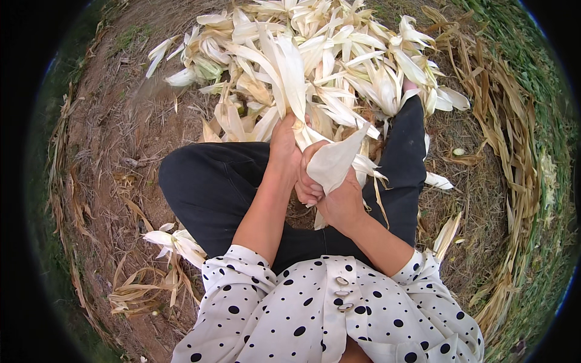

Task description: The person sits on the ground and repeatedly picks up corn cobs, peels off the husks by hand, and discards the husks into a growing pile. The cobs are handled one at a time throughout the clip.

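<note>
My left hand [285, 141] is closed around the base of a bunch of pale dry corn husks [291, 75], whose long leaves fan out away from me. Right beside it and touching it, my right hand [341, 199] is curled shut on husk as well. One broad cream husk leaf [339, 159] lies over its knuckles and hides part of the fingers. What sits inside the two fists is hidden. Just beyond my hands spreads a large heap of husks [327, 54].
My bent legs in dark trousers [213, 174] frame the work area. Straw-strewn soil [131, 149] surrounds me. Loose husks [177, 242] lie at the left, with dry leaves [140, 290] below them. A band of brown dry stalks [517, 131] and green grass [556, 218] curves along the right.
</note>
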Motion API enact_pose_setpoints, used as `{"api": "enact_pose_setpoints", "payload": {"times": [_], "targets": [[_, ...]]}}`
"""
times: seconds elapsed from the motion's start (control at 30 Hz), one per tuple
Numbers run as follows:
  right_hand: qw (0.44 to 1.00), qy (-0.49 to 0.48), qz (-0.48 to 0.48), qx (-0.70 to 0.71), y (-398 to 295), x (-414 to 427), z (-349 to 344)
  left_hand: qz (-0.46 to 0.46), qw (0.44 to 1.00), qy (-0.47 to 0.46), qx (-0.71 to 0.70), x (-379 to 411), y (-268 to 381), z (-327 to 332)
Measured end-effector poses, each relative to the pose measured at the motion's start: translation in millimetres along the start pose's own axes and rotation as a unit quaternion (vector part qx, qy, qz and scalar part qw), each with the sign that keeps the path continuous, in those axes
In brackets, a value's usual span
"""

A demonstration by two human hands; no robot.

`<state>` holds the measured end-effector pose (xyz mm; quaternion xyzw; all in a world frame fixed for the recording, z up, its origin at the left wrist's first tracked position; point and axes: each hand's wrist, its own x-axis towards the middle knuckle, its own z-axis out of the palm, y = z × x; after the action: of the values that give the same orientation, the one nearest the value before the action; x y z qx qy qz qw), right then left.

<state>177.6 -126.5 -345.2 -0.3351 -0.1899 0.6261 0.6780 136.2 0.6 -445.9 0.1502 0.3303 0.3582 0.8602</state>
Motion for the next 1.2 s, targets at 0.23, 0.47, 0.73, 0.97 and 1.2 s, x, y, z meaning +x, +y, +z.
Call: {"api": "enact_pose_setpoints", "payload": {"times": [0.23, 0.47, 0.73, 0.97, 1.2], "targets": [[0.963, 0.110, -0.192, -0.153, -67, 22, -42, 0.076, 0.995, -0.016, 0.065, -14, 3, 21], [0.844, 0.203, -0.213, -0.449, -30, 60, -69, 0.091, 0.961, -0.108, 0.240, -31, -19, 37], [0.964, 0.244, -0.093, -0.055, -33, 59, -92, -0.034, 0.994, -0.103, 0.034, -31, -13, 36], [0.958, 0.255, -0.077, -0.102, -40, 56, -92, -0.047, 0.995, -0.091, 0.002, -33, -10, 37], [0.924, 0.244, -0.205, -0.210, -47, 42, -77, -0.016, 0.995, -0.098, -0.004, -31, -7, 35]]}}
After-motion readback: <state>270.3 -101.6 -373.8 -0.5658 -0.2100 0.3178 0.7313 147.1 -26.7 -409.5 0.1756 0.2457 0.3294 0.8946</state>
